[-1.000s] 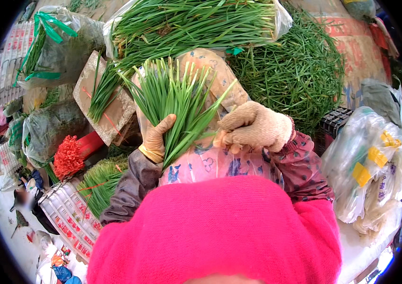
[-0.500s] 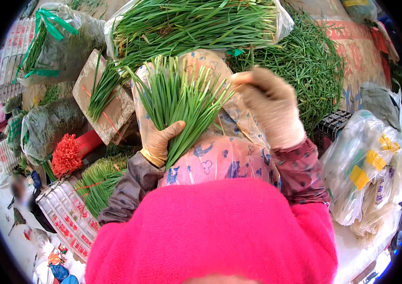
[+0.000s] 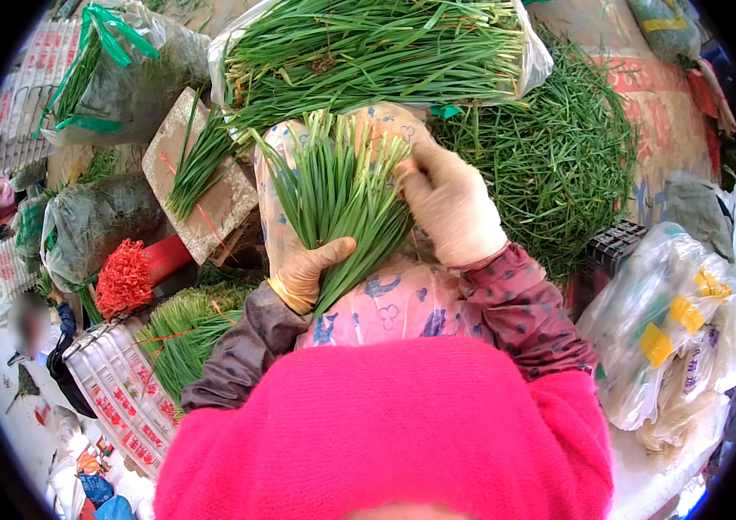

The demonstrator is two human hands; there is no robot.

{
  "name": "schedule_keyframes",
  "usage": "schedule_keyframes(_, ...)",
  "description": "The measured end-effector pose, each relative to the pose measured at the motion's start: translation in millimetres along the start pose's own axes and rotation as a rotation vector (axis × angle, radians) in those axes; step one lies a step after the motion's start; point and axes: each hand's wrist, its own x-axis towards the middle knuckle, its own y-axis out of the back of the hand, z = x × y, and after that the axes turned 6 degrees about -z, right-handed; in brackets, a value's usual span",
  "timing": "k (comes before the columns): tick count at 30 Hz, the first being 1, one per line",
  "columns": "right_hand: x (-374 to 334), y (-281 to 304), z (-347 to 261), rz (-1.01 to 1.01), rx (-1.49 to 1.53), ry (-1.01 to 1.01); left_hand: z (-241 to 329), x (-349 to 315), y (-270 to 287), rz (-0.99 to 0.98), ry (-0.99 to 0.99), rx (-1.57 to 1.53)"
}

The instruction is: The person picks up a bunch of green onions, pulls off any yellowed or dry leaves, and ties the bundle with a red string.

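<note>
My gloved left hand (image 3: 306, 270) is wrapped around the lower part of a bunch of garlic chives (image 3: 338, 195), thumb across the front. The bunch stands over my lap, its pale cut ends fanned out away from me. At the right side of those ends is my gloved right hand (image 3: 453, 208), fingers bent and pinched on the outer chives; the fingertips are partly hidden. A plastic sheet with blue prints (image 3: 385, 299) covers my lap. Just beyond lies a large heap of garlic chives (image 3: 368, 61) on clear plastic.
Loose green trimmings (image 3: 550, 147) are piled at the right, near a black crate (image 3: 615, 243) and clear plastic bags (image 3: 645, 321). On the left, a small chive bunch (image 3: 199, 173) lies on a board (image 3: 234, 208), near red ties (image 3: 123, 282) and a white crate (image 3: 121, 390).
My right hand has moved left and slightly down, from beside the bunch onto its right-hand ends. The fanned bunch looks narrower at the right. My left hand keeps its hold.
</note>
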Motion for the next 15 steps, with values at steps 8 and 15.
schedule_keyframes(8,22.9,44.3,16.1,0.529,0.982,-0.189,-7.2,-1.2,9.9,0.006,-0.028,0.086)
schedule_keyframes(15,2.7,40.8,6.3,0.324,0.252,0.055,13.1,11.0,7.8,-0.177,0.174,-0.199)
